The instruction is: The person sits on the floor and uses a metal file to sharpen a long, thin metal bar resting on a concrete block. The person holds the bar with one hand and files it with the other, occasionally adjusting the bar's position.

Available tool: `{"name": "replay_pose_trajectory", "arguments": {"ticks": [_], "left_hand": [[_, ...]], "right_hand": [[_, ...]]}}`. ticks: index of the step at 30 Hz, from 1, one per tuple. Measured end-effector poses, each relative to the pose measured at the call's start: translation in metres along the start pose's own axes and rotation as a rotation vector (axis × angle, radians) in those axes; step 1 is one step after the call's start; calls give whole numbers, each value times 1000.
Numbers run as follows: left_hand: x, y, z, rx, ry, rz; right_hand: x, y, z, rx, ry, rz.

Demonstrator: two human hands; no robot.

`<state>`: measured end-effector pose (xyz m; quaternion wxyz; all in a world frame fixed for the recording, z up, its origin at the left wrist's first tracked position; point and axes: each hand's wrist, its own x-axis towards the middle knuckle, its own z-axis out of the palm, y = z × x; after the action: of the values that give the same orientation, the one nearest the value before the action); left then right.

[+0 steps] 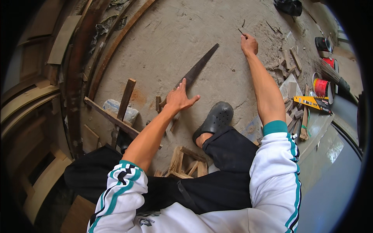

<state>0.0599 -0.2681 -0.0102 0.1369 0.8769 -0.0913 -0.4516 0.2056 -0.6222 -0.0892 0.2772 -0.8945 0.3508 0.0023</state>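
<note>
A dark handsaw (199, 66) lies flat on the dusty ground in front of me, its narrow end pointing away to the right. My left hand (180, 98) is over the wide end of the blade, fingers spread and thumb out to the right. Its fingertips reach the blade; whether they press on it I cannot tell, and the saw's handle is mostly hidden. Farther off to the right, my right hand (250, 44) is closed, with a thin dark stick-like piece (240, 31) poking out past the fingers. Its exact kind is too small to make out.
Crossed wood strips (125, 101) stand at left beside a whitish block (121, 110). A small wooden frame (186, 161) is between my legs, near my black clog (217, 120). Wood offcuts (288, 64), a yellow-and-black saw (312, 103) and paint cans (321, 87) are at right.
</note>
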Motion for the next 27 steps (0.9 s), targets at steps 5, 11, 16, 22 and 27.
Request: {"name": "replay_pose_trajectory", "arguments": {"ticks": [5, 11, 16, 22, 27], "left_hand": [[8, 0, 9, 96, 41, 2], [15, 2, -3, 69, -115, -38], [6, 6, -11, 67, -130, -59], [-29, -33, 30, 58, 197, 144], [-112, -79, 42, -165, 593, 270]], "right_hand": [[7, -15, 2, -42, -4, 94], [5, -1, 4, -146, -22, -17], [-64, -30, 11, -43, -124, 123], [-249, -124, 48, 321, -200, -172], [-355, -145, 63, 353, -409, -346]]}}
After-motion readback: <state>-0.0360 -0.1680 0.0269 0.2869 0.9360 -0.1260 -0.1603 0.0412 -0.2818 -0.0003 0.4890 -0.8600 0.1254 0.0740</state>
